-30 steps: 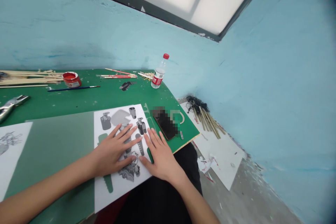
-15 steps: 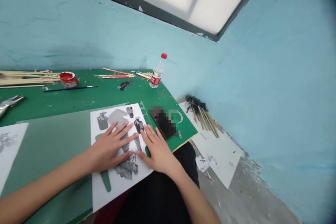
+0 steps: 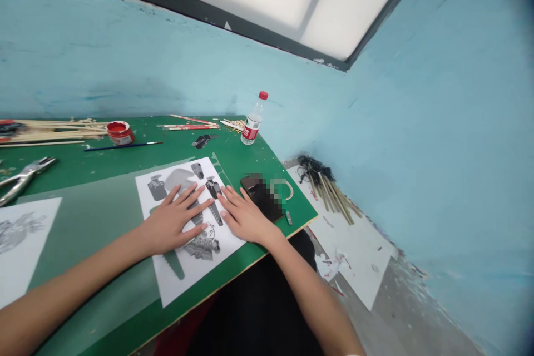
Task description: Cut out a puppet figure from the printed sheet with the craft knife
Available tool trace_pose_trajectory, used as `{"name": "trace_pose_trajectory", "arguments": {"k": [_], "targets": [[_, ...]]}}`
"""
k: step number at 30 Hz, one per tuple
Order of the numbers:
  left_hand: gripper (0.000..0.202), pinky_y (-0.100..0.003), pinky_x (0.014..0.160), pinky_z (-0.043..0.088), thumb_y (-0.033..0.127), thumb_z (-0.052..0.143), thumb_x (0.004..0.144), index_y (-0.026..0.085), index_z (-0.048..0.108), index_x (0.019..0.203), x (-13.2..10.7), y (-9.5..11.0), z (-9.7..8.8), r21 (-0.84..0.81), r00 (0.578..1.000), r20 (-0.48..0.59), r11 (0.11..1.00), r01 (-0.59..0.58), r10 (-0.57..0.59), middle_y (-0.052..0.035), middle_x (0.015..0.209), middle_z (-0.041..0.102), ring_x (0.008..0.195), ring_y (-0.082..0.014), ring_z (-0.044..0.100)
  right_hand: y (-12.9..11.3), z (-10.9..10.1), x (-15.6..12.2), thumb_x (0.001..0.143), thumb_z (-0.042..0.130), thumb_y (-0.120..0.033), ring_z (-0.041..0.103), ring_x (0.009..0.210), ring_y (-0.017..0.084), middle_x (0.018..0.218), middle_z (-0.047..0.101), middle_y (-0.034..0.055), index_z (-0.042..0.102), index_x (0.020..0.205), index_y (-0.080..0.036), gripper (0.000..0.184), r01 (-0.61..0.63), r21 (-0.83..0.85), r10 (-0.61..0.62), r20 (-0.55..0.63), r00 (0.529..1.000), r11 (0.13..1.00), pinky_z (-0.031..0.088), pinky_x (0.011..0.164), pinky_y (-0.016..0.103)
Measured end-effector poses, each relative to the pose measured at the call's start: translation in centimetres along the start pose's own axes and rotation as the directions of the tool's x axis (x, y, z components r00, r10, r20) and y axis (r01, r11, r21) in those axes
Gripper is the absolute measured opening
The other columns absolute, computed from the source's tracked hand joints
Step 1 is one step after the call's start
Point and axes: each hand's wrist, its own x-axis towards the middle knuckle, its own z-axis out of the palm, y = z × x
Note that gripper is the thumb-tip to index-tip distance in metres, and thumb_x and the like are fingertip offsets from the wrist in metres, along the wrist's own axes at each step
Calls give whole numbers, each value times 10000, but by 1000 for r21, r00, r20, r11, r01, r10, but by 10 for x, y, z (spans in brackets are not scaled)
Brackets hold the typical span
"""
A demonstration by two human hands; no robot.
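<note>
While the left hand (image 3: 171, 228) lies palm down on a printed paper sheet (image 3: 187, 277) with its fingers spread wide, the right hand (image 3: 246, 217) rests flat along that sheet's right side, its fingers slightly parted. The sheet sits aslant near the front edge of the green table (image 3: 246, 161). Just beside the right hand is a smartphone (image 3: 269, 208), partly blurred; farther back stand a red-capped plastic bottle (image 3: 252, 129) and a jar of red paint (image 3: 120, 136).

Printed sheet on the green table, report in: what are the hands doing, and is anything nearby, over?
Left hand palm-down on the printed sheet, fingers spread. Right hand palm-down at its right edge. Phone close beside right hand.
</note>
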Motion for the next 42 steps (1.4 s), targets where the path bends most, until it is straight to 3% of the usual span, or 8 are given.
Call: {"name": "trace_pose_trajectory", "arguments": {"k": [8, 14, 18, 23, 29, 35, 39, 42], "targets": [[671, -598, 1318, 95, 689, 408, 1064, 388, 359, 1662, 1, 1, -3, 13, 999, 36, 1000, 24, -25, -85, 1762, 253, 1627, -376, 278, 8, -13, -28, 1159, 302, -313, 329, 1616, 171, 1693, 440, 101, 435, 1626, -161, 509, 14, 118, 8, -178, 984, 993, 340, 1331, 417], [674, -593, 1323, 77, 690, 400, 1065, 383, 358, 1663, 0, 2, -2, 2, 998, 42, 999, 35, -35, -77, 1767, 228, 1638, -371, 247, -14, -2, -85, 1107, 503, -303, 297, 1632, 264, 1701, 423, 107, 539, 1556, -196, 463, 103, 9, -101, -155, 983, 995, 335, 1330, 527], [684, -594, 1318, 105, 696, 402, 1062, 391, 330, 1670, -1, 4, -2, 18, 999, 54, 1000, 5, -6, -71, 1767, 218, 1640, -365, 240, -28, 16, -107, 1086, 503, -241, 304, 1626, 302, 1688, 433, 137, 474, 1588, -134, 515, 103, -135, -120, -127, 985, 985, 350, 1315, 584], [685, -580, 1316, 114, 688, 416, 1064, 416, 288, 1679, -2, 9, -2, 41, 998, 62, 999, -26, 23, -53, 1773, 195, 1639, -363, 242, -39, 24, -125, 1075, 494, -219, 325, 1619, 314, 1646, 497, 150, 464, 1569, -74, 516, 72, -155, -106, -224, 969, 985, 410, 1284, 591], [742, -528, 1327, 42, 674, 430, 1067, 380, 202, 1708, -4, 15, 0, 90, 998, 24, 994, -63, 61, -60, 1774, 202, 1641, -342, 242, -45, 32, -142, 1043, 518, -155, 469, 1544, 308, 1561, 600, 140, 528, 1517, -131, 475, 23, -100, -58, -366, 929, 995, 486, 1231, 591], [909, -457, 1347, 20, 710, 433, 1041, 222, 102, 1732, -4, 25, -1, 118, 997, -43, 991, -62, 68, -107, 1759, 273, 1642, -292, 258, -44, 24, -129, 1021, 540, -114, 627, 1388, 261, 1411, 716, 113, 591, 1442, -187, 430, 45, -4, -42, -481, 876, 999, 550, 1182, 522], [1032, -586, 1328, 20, 798, 426, 986, 50, 264, 1679, -5, 31, 0, 144, 996, -74, 988, 51, -40, -254, 1730, 273, 1645, -398, 211, -33, 9, -87, 1076, 520, -246, 474, 1537, 308, 1539, 621, 137, 546, 1513, -155, 447, 32, 6, -28, -343, 939, 999, 470, 1250, 565], [1008, -625, 1316, 42, 829, 398, 973, 69, 390, 1634, -7, 32, 3, 158, 992, -67, 981, 117, -107, -253, 1710, 331, 1626, -419, 262, -21, 4, -56, 1098, 502, -327, 398, 1584, 333, 1611, 545, 154, 471, 1591, -135, 530, 9, 11, -7, -219, 976, 1000, 421, 1279, 585]]}}
